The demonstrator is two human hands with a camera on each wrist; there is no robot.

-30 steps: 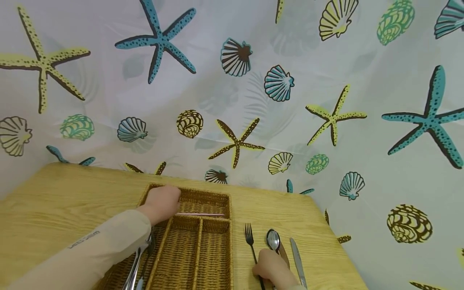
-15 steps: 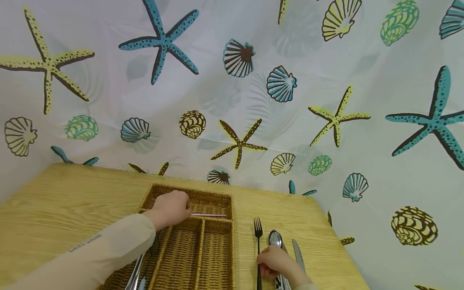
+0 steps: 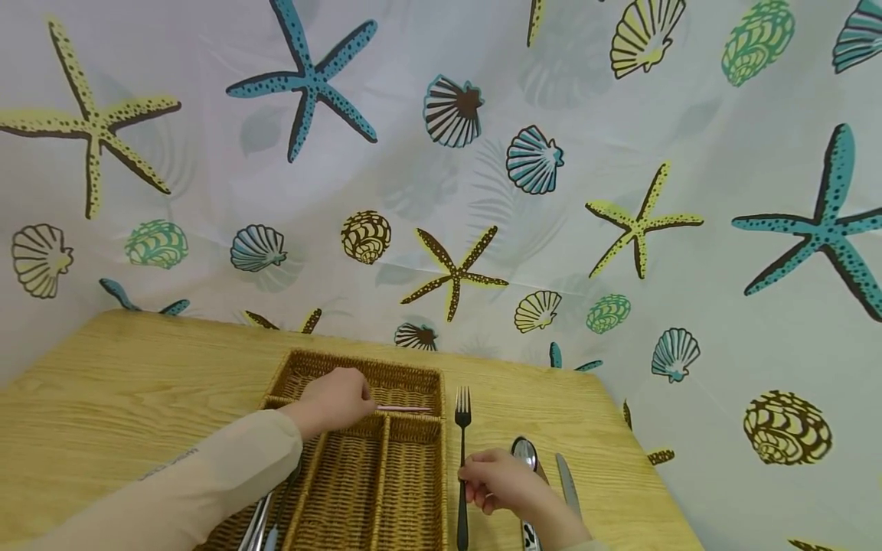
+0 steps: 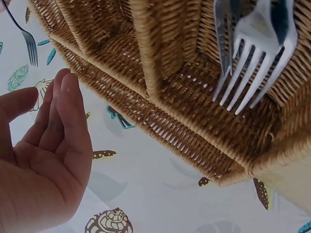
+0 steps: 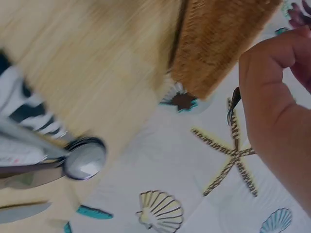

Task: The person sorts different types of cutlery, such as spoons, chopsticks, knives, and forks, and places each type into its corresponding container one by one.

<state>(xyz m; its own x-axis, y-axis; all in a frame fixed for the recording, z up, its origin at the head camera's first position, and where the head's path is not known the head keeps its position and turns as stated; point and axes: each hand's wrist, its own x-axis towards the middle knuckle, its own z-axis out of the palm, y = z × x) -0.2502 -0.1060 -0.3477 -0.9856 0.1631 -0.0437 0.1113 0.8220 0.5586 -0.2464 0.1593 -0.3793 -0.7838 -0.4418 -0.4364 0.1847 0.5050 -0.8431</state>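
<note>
My right hand (image 3: 506, 482) pinches the handle of a dark fork (image 3: 462, 428), tines pointing away, beside the wicker cutlery tray (image 3: 444, 459). Part of that fork (image 5: 234, 104) shows past the hand in the right wrist view. My left hand (image 3: 338, 402) is over the tray's back compartment. In the left wrist view its fingers (image 4: 70, 107) bend gently, the thumb stands apart, and nothing is between them. A thin pink stick-like utensil (image 3: 406, 409) lies by the tray's cross divider, partly hidden by that hand. Silver forks (image 4: 260, 48) rest in the left compartment.
Right of my right hand lie spoons (image 3: 525, 451), with patterned handles near them, and a table knife (image 3: 568, 486) on the wooden table (image 3: 172, 360). A light blue handle (image 3: 271, 539) shows in the tray's left compartment. A shell-patterned cloth (image 3: 441, 176) hangs behind.
My right hand has lifted the dark fork and brought it left, close to the tray's right side. My left hand has shifted slightly right over the back compartment.
</note>
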